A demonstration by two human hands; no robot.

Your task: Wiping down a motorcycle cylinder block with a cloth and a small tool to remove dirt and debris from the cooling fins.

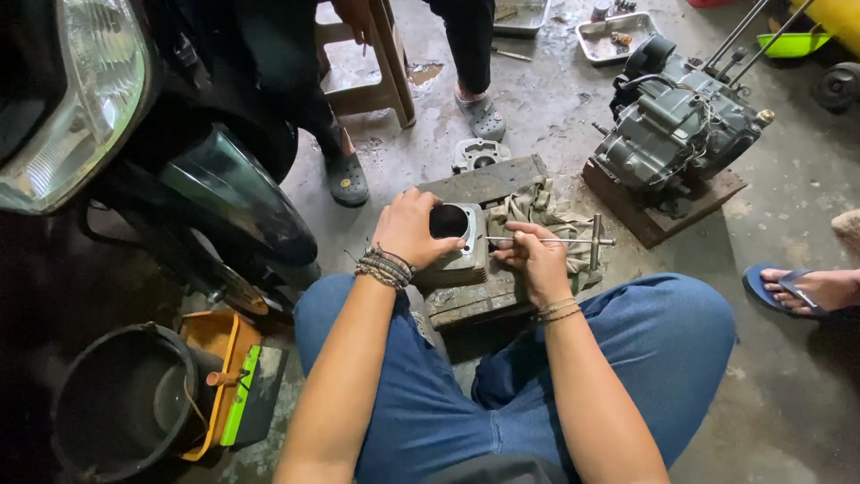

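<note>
Head view showed a dull grey cast-metal engine cylinder with a round dark bore, lying on a rough wooden block, bore opening facing up toward the camera. Left hand clamped over its rim. Right hand closed around a thin steel T-handle tool, its long axis running left-right toward the cylinder, above a crumpled beige rag.

I count two hands, left and right, one cylinder block, one T-handle wrench, one engine, two metal trays, one black bucket.
</note>
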